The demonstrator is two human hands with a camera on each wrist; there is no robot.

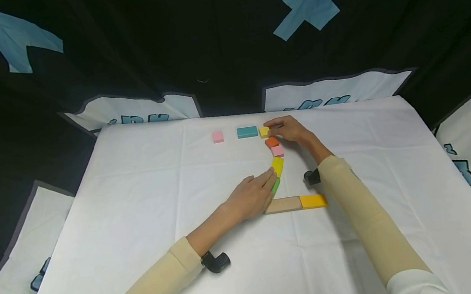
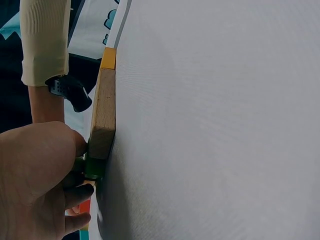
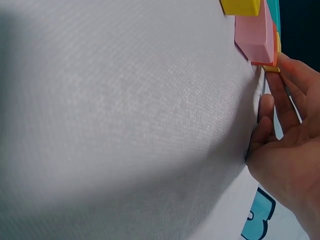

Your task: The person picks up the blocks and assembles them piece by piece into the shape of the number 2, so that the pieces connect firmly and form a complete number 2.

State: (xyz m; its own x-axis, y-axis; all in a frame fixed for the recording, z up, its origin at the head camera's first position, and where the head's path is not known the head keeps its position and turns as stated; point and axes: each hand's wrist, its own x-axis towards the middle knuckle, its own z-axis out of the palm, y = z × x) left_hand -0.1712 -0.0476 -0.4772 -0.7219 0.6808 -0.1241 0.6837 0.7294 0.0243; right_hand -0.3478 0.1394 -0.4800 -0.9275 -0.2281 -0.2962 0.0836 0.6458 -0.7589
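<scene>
My right hand (image 1: pixel 288 128) pinches a small yellow block (image 1: pixel 263 132) at the far end of a curved row; the right wrist view shows its fingertips at that block's edge. Below it in the row come an orange-red block (image 1: pixel 271 142), a pink block (image 1: pixel 277 151), a longer yellow block (image 1: pixel 278 165) and a green block (image 1: pixel 275 185). My left hand (image 1: pixel 251 196) lies along the row's left side, its extended fingers touching the longer yellow and green blocks. In the left wrist view the thumb is right by the green block (image 2: pixel 95 168), which the hand partly hides.
A teal block (image 1: pixel 247 132) lies just left of the small yellow one, and a separate pink block (image 1: pixel 218 137) farther left. Nearer me, a plain wooden block (image 1: pixel 283 205) meets an orange-yellow block (image 1: pixel 313 201) end to end. A white cloth covers the table (image 1: pixel 133 191); dark curtains hang behind.
</scene>
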